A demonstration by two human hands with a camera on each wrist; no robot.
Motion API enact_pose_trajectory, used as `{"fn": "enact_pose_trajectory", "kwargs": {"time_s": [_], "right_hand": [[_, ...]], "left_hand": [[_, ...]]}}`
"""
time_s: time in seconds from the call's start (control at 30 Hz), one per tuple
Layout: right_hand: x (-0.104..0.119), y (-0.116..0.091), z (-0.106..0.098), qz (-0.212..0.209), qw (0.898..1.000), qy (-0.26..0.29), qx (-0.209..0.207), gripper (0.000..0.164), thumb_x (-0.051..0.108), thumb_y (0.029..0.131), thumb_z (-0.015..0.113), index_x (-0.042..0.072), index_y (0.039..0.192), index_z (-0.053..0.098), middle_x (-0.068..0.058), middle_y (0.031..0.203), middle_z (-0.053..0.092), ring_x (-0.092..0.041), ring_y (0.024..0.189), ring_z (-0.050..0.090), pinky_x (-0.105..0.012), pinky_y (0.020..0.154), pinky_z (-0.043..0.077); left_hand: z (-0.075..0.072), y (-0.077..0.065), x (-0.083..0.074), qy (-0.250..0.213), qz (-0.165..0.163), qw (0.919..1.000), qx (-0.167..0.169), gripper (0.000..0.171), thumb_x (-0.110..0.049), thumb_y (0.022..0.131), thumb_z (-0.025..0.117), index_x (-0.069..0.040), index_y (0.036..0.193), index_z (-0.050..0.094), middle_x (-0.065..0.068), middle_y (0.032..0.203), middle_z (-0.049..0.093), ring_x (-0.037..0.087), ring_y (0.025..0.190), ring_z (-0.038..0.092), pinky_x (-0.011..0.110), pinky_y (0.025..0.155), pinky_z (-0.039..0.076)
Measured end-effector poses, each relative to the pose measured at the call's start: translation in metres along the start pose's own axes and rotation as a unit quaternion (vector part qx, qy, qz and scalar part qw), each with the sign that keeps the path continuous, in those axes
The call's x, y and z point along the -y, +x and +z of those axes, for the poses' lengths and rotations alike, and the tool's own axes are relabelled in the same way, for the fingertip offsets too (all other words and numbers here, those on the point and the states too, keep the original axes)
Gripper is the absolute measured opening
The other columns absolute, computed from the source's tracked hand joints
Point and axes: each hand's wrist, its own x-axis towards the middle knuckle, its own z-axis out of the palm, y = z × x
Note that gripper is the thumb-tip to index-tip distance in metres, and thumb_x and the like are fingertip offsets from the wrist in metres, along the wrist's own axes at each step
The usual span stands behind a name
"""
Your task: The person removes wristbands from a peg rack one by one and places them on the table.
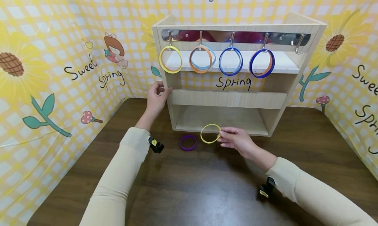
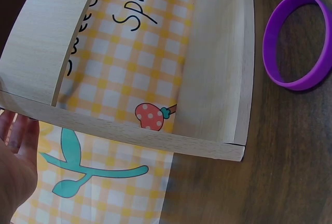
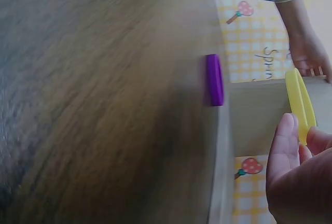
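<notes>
My right hand (image 1: 236, 140) pinches a yellow ring-shaped band (image 1: 210, 133) between thumb and fingers, just in front of the rack's base. In the right wrist view the yellow band (image 3: 300, 102) appears nearly edge-on. My left hand (image 1: 156, 96) holds the left side panel of a wooden shelf rack (image 1: 228, 98), with its thumb at the front edge and its fingers on the outer side. From the left wrist, part of that hand (image 2: 18, 167) shows beside the panel. A purple band (image 1: 188, 143) lies on the table between the hands.
Metal hooks run along the rack's top on a shiny strip (image 1: 215, 35). Bands hang there: yellow (image 1: 170, 59), orange (image 1: 200, 59) with light blue, and two blue-fronted groups (image 1: 231, 61). The rightmost hook (image 1: 299, 43) holds no band. Checked yellow cloth (image 1: 97, 32) surrounds the brown table (image 1: 189, 193).
</notes>
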Motion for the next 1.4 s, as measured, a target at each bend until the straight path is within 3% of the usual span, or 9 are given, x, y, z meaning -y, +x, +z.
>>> {"fn": "enact_pose_trajectory", "kwargs": {"time_s": [0.4, 0.5, 0.73, 1.4], "right_hand": [[-0.019, 0.018, -0.005, 0.031, 0.999, -0.029, -0.001, 0.044, 0.001, 0.096, 0.056, -0.019, 0.133, 0.043, -0.010, 0.091, 0.069, -0.014, 0.079, 0.069, -0.031, 0.074, 0.056], [-0.022, 0.021, -0.005, 0.035, 0.999, -0.039, 0.005, 0.043, 0.000, 0.096, 0.056, -0.018, 0.133, 0.044, -0.012, 0.092, 0.069, -0.014, 0.079, 0.069, -0.032, 0.075, 0.056], [-0.029, 0.025, -0.002, 0.038, 0.997, -0.063, 0.014, 0.042, 0.001, 0.095, 0.058, -0.017, 0.132, 0.047, -0.017, 0.097, 0.068, -0.015, 0.079, 0.069, -0.031, 0.072, 0.056], [-0.036, 0.030, -0.003, 0.066, 0.993, -0.092, 0.031, 0.039, 0.000, 0.095, 0.058, -0.017, 0.129, 0.049, -0.016, 0.098, 0.069, -0.019, 0.080, 0.069, -0.032, 0.072, 0.056]], "left_hand": [[-0.001, -0.001, 0.001, 0.003, -0.006, 1.0000, 0.005, 0.037, -0.004, 0.090, 0.062, 0.016, 0.119, 0.051, 0.030, 0.117, 0.053, 0.020, 0.096, 0.055, 0.025, 0.078, 0.048], [-0.001, -0.001, 0.001, 0.001, -0.007, 1.0000, 0.004, 0.036, -0.004, 0.090, 0.062, 0.016, 0.119, 0.052, 0.026, 0.114, 0.055, 0.021, 0.097, 0.055, 0.025, 0.078, 0.048], [-0.002, -0.001, 0.001, -0.003, -0.002, 1.0000, -0.005, 0.033, -0.004, 0.090, 0.063, 0.013, 0.116, 0.053, 0.000, 0.100, 0.056, 0.019, 0.095, 0.056, 0.025, 0.076, 0.048], [0.000, 0.001, 0.001, 0.000, 0.001, 1.0000, -0.005, 0.031, -0.003, 0.090, 0.063, 0.013, 0.115, 0.054, 0.000, 0.100, 0.057, 0.021, 0.096, 0.056, 0.025, 0.077, 0.048]]}}
